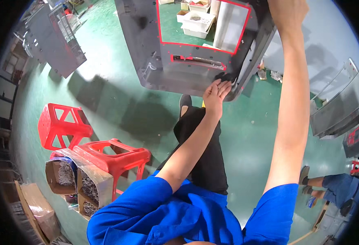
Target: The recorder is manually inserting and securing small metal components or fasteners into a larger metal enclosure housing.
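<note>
A large dark grey panel [167, 81] with raised edges and rounded lower corners stands in front of me. Red trim frames its rectangular window, and a narrower slot with red marks runs below. My left hand [214, 98] reaches to the panel's lower right corner, fingers stretched out against its inner face. Higher up, my right hand [289, 14] is beside the panel's upper right edge; its fingers are cut off by the picture's top, so I cannot see what they touch.
Two red plastic stools [114, 157] are at my left, by cardboard boxes [63, 173] of small metal parts. Another grey panel [59, 45] stands far left. Grey frames [338, 110] lean on the right. A person [338, 190] is at the lower right. White bins [198, 20] show through the window.
</note>
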Available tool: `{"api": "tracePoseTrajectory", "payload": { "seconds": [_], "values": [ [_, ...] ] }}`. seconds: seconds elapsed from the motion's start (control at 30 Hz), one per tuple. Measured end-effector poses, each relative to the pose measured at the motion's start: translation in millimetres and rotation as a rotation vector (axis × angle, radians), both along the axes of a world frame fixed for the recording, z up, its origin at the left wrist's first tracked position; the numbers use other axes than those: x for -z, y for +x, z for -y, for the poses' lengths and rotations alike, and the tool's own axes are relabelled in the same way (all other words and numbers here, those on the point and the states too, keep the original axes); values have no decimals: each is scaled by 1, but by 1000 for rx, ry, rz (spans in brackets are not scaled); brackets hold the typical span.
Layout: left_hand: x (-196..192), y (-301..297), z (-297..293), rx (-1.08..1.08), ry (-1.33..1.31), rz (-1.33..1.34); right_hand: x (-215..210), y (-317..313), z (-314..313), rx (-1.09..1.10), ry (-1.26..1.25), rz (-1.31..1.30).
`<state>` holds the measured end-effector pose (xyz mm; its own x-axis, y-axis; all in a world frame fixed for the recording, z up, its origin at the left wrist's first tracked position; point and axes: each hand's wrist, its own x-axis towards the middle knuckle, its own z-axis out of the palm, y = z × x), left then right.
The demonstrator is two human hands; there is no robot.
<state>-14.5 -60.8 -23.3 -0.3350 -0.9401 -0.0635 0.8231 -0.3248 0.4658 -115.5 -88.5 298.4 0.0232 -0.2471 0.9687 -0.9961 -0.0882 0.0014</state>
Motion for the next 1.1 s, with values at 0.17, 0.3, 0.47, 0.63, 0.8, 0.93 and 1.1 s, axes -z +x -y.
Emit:
{"api": "tracePoseTrajectory", "payload": {
  "seconds": [0.17, 0.3, 0.47, 0.63, 0.8, 0.93, 1.1],
  "values": [
    [6, 7, 4, -17, 12, 78, 59, 0, -18, -178, -136, 172],
    [-1, 2, -6, -39, 12, 225, 169, 14, -68, -200, 238, 446],
    [-14, 4, -15, -1, 80, 220, 267, 24, -91, -236, 579, 801],
    [-15, 7, -28, 5, 14, 144, 299, 17, -88, -211, 714, 384],
    [-27, 34, -61, 357, -223, 298, 316, -1, -81, -236, 713, 181],
    [-34, 55, -88, 528, -237, 299, 313, -7, -71, -273, 735, 257],
    [-34, 91, -82, 597, -173, 287, 299, 6, -75, -418, 667, 790]
  ]
}}
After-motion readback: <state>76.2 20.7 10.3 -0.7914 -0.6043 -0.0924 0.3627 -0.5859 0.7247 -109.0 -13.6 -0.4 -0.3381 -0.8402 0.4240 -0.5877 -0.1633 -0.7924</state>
